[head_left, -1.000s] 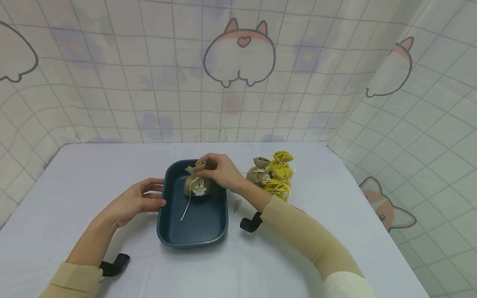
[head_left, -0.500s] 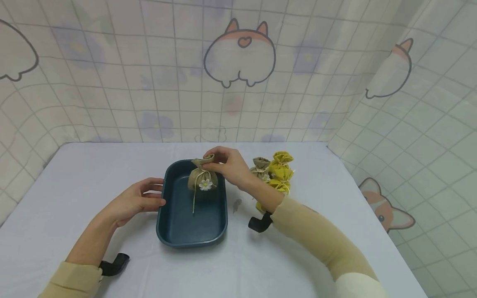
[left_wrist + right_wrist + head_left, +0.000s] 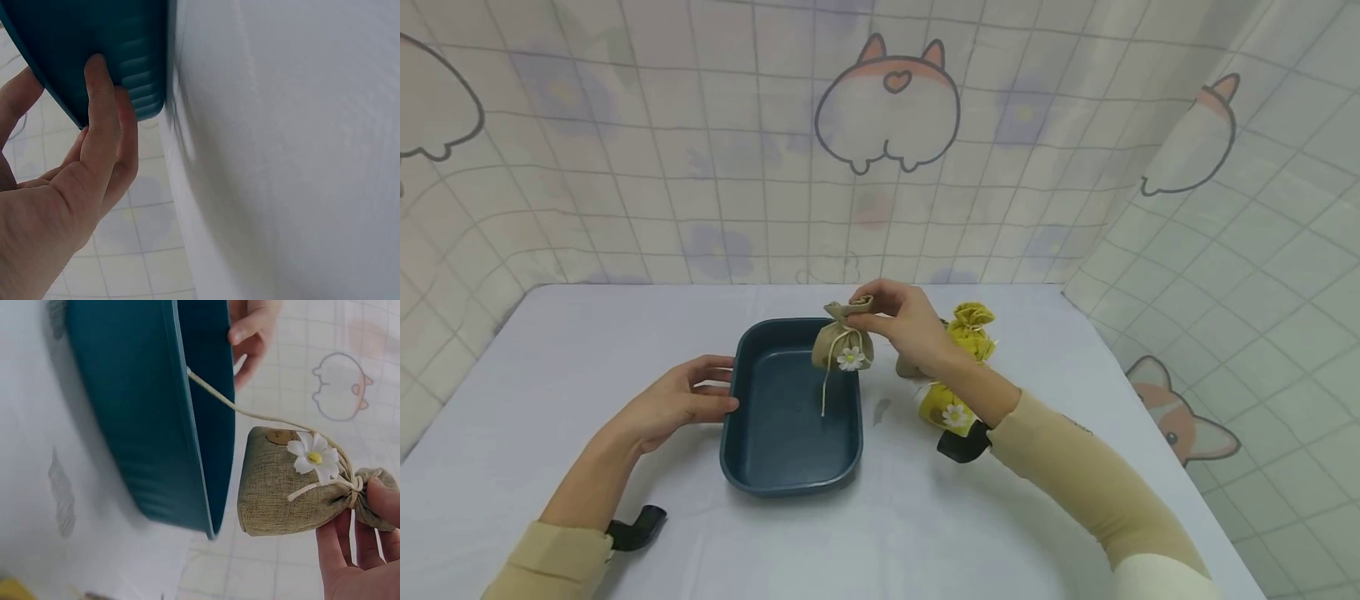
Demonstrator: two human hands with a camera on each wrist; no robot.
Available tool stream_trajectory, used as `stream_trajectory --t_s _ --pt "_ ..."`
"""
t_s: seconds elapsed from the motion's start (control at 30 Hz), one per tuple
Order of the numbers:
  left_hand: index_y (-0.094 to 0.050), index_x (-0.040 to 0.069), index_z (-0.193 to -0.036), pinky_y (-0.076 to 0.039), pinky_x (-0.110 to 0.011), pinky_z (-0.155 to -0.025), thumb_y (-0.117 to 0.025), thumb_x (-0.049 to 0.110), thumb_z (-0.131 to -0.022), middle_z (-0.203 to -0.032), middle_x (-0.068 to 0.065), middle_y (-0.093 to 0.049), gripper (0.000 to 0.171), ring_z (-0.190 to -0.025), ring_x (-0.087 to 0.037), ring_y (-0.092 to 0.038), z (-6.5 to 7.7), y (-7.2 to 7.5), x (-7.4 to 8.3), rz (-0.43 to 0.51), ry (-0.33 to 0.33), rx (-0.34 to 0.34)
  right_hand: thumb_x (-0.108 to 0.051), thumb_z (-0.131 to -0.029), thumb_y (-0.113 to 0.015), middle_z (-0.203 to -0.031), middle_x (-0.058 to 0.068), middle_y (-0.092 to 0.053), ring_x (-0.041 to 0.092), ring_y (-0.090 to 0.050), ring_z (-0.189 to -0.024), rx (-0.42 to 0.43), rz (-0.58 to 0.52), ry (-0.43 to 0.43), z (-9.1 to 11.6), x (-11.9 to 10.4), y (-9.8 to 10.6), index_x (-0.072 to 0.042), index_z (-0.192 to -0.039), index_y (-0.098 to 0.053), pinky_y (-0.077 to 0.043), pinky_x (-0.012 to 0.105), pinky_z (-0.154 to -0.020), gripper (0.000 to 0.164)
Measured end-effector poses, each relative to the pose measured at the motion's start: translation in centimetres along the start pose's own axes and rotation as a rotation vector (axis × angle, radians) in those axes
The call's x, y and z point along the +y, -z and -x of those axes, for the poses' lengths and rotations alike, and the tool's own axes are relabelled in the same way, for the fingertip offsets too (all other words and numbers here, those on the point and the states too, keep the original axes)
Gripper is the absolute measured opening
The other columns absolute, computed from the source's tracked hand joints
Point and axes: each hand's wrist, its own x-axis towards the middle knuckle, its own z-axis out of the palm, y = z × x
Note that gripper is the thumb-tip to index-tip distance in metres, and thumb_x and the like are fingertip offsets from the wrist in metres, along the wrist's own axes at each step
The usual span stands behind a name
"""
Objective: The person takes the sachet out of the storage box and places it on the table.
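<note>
My right hand pinches the gathered neck of a beige drawstring pouch between thumb and fingers. A white daisy is fixed to the pouch's front, and one end of its cord dangles. In the head view the pouch overlaps the right rim of a dark teal tray; the right wrist view shows the pouch raised above that rim. My left hand rests against the tray's left side. Its fingers lie fairly straight along the outer wall in the left wrist view.
Right of the tray stand several yellow pouches, partly behind my right forearm. Another beige pouch shows beside them, mostly covered by the hand. The white-covered table ends at a patterned curtain at the back.
My right hand has lifted the beige pouch from inside the tray and carried it up and right to above the right rim. My left hand stays at the tray's side.
</note>
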Motion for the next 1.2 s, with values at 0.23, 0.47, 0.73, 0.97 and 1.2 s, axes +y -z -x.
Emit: stream_trajectory --t_s 0.23,0.47,0.73,0.97,1.2 --pt "-0.028 -0.005 -0.156 -0.058 -0.038 -0.092 -0.075 0.006 -0.093 -0.148 -0.031 -0.041 0.079 -0.128 -0.042 -0.053 0.1 0.2 0.1 0.009 -0.001 -0.008 -0.005 -0.093 -0.076 -0.105 0.008 -0.074 0.024 -0.069 -0.101 0.019 -0.034 -0.03 1.4 0.2 2.0 -0.005 -0.107 -0.07 -0.055 0.035 -0.088 0.015" --pt "-0.028 -0.005 -0.156 -0.058 -0.038 -0.092 -0.074 0.006 -0.093 -0.148 -0.031 -0.04 0.079 -0.13 -0.044 -0.051 0.0 0.2 0.1 0.004 -0.005 -0.011 -0.004 -0.093 -0.076 -0.106 0.009 -0.071 0.024 -0.067 -0.095 0.03 -0.015 -0.09 2.6 0.6 3.4 -0.003 -0.109 -0.069 -0.055 0.034 -0.078 0.018" --pt "-0.028 -0.006 -0.155 -0.058 -0.038 -0.093 -0.074 0.004 -0.093 -0.148 -0.032 -0.04 0.077 -0.131 -0.045 -0.05 0.0 0.2 0.1 0.005 -0.002 -0.009 -0.007 -0.095 -0.075 -0.109 0.01 -0.07 0.025 -0.066 -0.098 -0.007 0.089 -0.155 3.4 1.9 4.8 -0.005 -0.111 -0.068 -0.056 0.036 -0.08 0.017" --pt "-0.028 -0.006 -0.155 -0.058 -0.039 -0.092 -0.074 0.005 -0.093 -0.147 -0.031 -0.04 0.078 -0.129 -0.043 -0.052 0.0 0.2 0.0 0.006 0.002 -0.01 -0.011 -0.096 -0.074 -0.101 0.008 -0.071 0.025 -0.063 -0.09 -0.063 0.208 -0.193 3.5 3.1 5.9 -0.007 -0.109 -0.068 -0.052 0.032 -0.071 0.014" --pt "-0.028 -0.006 -0.155 -0.058 -0.039 -0.092 -0.075 0.006 -0.093 -0.147 -0.032 -0.04 0.079 -0.128 -0.042 -0.053 0.0 0.2 0.1 0.009 0.002 -0.006 -0.011 -0.095 -0.075 -0.1 0.009 -0.07 0.026 -0.062 -0.088 -0.127 0.208 -0.185 3.7 3.5 6.4 -0.006 -0.107 -0.068 -0.052 0.032 -0.072 0.014"
